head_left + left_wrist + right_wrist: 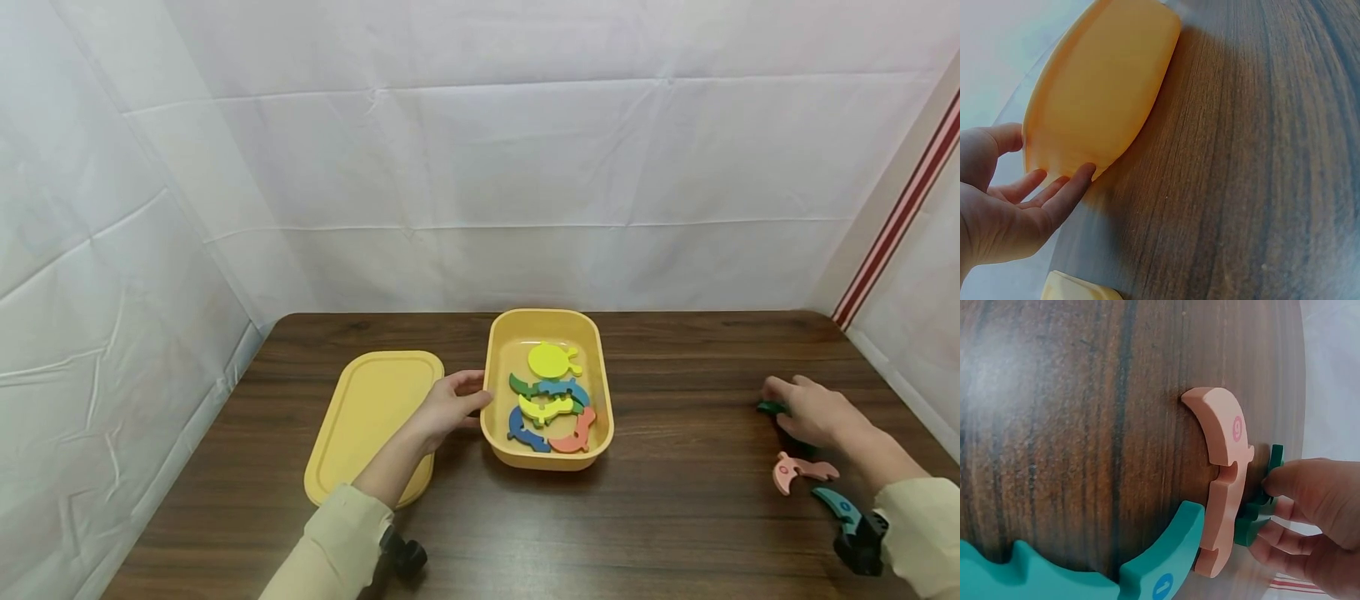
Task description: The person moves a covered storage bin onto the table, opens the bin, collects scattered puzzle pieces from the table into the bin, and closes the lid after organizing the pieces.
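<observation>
Just right of the yellow lid (378, 408), my left hand (448, 404) held the yellow box (543, 460) by its side, coloured pieces (546, 408) inside; across the worktop (675, 467), my right hand (816, 414) pinched a green piece (771, 407) beside a pink piece (786, 472).

I read the box (547, 461) at frame centre as yellow, the lid (378, 400) left of it as pale yellow. Inside the box I log lime (550, 361), green (522, 386), blue (527, 432), yellow (546, 409) and coral pieces (574, 435). At lower right I register a dark green piece (1249, 525), a pink piece (1225, 487) with a reddish oval (1237, 429), and a teal piece (1175, 550) with a blue oval (1163, 586). Table (675, 533): dark brown, grain-streaked. Cloth (480, 158): white, with red stripes (902, 208) at upper right. Sleeves (341, 533): cream.
</observation>
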`<state>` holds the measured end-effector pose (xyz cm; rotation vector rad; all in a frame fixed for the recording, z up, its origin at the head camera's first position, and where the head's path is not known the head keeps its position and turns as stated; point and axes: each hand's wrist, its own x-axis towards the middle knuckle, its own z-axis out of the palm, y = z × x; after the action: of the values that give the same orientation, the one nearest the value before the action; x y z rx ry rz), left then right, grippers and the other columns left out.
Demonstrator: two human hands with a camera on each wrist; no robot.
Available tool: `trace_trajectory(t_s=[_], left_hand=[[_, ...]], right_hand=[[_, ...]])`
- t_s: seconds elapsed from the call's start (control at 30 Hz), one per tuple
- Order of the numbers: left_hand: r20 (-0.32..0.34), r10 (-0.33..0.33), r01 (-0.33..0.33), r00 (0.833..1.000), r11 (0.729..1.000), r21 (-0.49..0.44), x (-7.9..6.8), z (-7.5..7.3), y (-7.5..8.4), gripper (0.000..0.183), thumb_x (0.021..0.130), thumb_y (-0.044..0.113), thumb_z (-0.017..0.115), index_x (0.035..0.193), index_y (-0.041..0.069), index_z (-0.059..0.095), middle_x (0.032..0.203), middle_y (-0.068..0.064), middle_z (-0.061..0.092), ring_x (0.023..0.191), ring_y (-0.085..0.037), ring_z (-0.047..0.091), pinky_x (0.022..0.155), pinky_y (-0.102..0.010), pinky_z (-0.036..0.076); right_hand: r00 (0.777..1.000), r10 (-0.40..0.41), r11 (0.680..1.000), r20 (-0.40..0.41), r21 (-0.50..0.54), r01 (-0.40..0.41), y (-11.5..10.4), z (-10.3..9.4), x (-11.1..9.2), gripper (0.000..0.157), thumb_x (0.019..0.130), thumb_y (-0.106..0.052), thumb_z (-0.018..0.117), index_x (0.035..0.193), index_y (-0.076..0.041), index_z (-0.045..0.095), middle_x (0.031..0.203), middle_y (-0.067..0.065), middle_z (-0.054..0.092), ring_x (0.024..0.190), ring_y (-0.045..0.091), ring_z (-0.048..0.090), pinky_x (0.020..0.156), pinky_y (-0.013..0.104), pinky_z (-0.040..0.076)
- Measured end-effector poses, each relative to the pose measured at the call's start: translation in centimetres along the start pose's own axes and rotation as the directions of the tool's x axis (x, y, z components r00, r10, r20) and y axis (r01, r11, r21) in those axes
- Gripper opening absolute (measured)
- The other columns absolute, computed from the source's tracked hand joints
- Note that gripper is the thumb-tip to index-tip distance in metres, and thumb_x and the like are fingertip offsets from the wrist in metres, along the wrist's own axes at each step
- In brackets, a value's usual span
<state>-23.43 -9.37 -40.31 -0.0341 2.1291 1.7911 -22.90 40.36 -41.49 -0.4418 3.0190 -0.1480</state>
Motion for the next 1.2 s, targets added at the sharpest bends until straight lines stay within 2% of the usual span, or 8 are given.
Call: trace_trajectory(t_s=[0.5,0.77,1.2], left_hand=[[0.001,-0.002,0.002,1.0,1.0,0.007,-0.1,0.1,0.2,0.046,0.09,0.013,0.057,0.133,0.003,0.044,0.128,-0.017,0.051,0.106,-0.026,0.058,0.08,-0.038,0.055],[0.005,0.002,-0.002,1.0,1.0,0.005,-0.1,0.0,0.1,0.046,0.09,0.013,0.057,0.133,0.003,0.044,0.128,-0.017,0.05,0.106,-0.027,0.058,0.078,-0.037,0.055],[0.015,-0.007,0.007,1.0,1.0,-0.003,-0.1,0.0,0.2,0.047,0.089,0.014,0.058,0.133,0.003,0.044,0.129,-0.017,0.05,0.109,-0.03,0.057,0.08,-0.039,0.055]], right_hand=[[0.998,-0.056,0.998,-0.03,-0.034,0.055,-1.2,-1.4,1.0,0.024,0.077,-0.004,0.065,0.098,-0.008,0.055,0.087,0.018,0.053,0.066,0.029,0.055,0.052,0.045,0.047],[0.997,-0.068,0.997,-0.036,-0.037,0.066,-2.2,-2.2,1.8,0.023,0.079,-0.004,0.064,0.1,-0.008,0.054,0.086,0.016,0.052,0.061,0.02,0.05,0.048,0.034,0.043],[0.989,-0.136,0.988,-0.057,-0.075,0.132,-3.7,-3.6,3.2,0.022,0.08,-0.006,0.064,0.099,-0.01,0.054,0.086,0.014,0.051,0.06,0.017,0.046,0.048,0.029,0.038]])
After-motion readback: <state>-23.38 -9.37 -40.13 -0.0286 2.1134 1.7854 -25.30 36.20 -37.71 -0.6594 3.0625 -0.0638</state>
